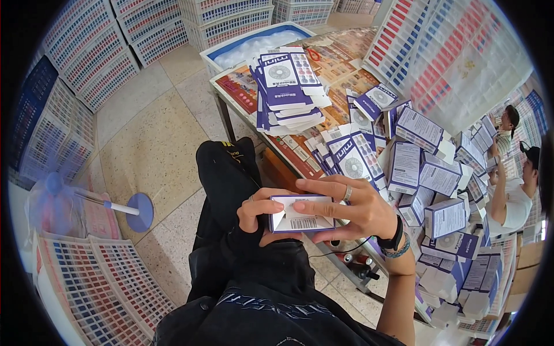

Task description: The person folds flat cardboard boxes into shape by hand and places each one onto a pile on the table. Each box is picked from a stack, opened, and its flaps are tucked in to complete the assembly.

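Above my lap I hold a small purple and white cardboard box (302,224), its white end with a barcode facing up. My left hand (258,214) grips the box's left side, thumb on the end flap. From the right, my right hand (352,209) wraps round the other side, its fingers lying across the end flaps. A stack of flat, unfolded cartons (283,86) lies on the table (300,151) ahead. Beside it is a loose fan of more flat cartons (350,155).
Folded boxes (424,130) are heaped along the table's right side, below a large white plastic crate (450,52). Two people (516,196) sit at the far right. A purple and white fan (138,212) stands on the floor at left, near stacked crates (92,40).
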A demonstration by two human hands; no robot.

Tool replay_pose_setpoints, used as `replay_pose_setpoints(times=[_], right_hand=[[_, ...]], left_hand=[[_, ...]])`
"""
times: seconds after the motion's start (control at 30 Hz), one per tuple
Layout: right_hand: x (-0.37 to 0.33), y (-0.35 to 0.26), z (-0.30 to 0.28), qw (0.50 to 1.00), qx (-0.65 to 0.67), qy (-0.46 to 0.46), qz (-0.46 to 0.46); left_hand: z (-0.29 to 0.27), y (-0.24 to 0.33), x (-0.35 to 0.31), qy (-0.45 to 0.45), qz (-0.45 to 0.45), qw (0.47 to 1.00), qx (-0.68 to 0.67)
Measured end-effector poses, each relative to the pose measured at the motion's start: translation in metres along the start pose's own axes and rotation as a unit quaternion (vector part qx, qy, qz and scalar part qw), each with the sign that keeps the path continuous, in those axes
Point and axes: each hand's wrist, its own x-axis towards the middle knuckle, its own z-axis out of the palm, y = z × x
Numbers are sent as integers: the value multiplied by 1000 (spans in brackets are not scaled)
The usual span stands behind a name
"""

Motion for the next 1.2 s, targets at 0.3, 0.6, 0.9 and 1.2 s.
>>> replay_pose_setpoints(times=[0.3, 0.6, 0.9, 1.2], right_hand=[[-1, 10, 9, 998, -27, 41, -42], [1, 0, 6, 998, -5, 59, -38], [-76, -23, -131, 629, -408, 662, 13], [-185, 89, -193, 602, -624, 392, 309]], left_hand=[[-3, 6, 8, -18, 0, 1000, -4], [3, 4, 5, 0, -5, 998, -64], [-10, 2, 8, -70, -249, 961, 102], [10, -2, -2, -235, -233, 939, 91]])
